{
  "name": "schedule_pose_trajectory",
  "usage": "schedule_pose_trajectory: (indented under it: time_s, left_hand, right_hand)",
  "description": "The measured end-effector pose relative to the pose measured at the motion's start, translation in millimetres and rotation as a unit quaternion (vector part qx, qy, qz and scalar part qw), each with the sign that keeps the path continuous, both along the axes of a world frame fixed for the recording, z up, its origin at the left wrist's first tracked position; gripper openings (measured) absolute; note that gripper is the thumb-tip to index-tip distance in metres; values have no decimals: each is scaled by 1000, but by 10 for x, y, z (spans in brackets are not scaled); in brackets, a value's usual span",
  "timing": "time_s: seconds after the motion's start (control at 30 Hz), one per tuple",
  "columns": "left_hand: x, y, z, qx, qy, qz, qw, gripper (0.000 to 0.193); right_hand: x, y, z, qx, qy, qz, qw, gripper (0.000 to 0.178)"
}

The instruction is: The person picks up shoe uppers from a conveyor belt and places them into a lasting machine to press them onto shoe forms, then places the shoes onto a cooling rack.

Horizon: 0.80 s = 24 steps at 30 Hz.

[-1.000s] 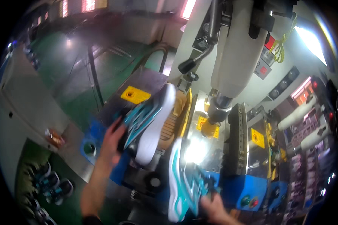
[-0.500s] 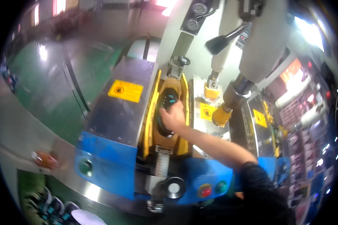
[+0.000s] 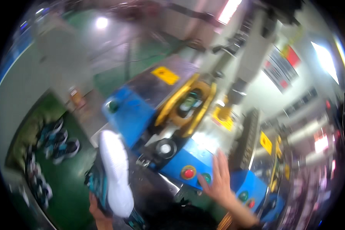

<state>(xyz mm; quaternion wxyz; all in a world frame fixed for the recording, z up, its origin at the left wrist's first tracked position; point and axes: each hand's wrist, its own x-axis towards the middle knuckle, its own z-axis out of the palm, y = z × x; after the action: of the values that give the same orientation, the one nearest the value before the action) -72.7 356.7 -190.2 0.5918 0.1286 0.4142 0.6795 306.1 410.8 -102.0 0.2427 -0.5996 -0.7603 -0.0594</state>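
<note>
At far left, dark shoes with teal trim [image 3: 66,148] rest on a green surface [image 3: 73,176]. The left hand [image 3: 95,211] grips a white-soled shoe [image 3: 117,174], underside to view, in front of the machine [image 3: 130,112]. Further right, another shoe [image 3: 190,102], blurred, sits between the yellow side pads [image 3: 172,104]; it should lie straight and centred there. The right hand [image 3: 221,188] is empty, fingers spread, by a green button [image 3: 205,178]; contact is unclear. Fingers are best well clear of the pads.
</note>
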Motion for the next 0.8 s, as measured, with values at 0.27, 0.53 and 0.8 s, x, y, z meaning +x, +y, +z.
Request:
schedule_pose_trajectory:
  time_s: [0.27, 0.53, 0.8]
  left_hand:
    - [1025, -1139, 678, 94, 111, 5, 989, 61]
    - [1898, -2797, 1147, 48, 144, -320, 935, 84]
    - [430, -2974, 834, 223, 176, -146, 948, 17]
  right_hand:
    - [55, -1317, -132, -207, 319, -4, 925, 78]
    - [-149, -3023, -725, -544, 827, 120, 82, 81]
    - [-1695, -3482, -564, -652, 634, 23, 416, 65]
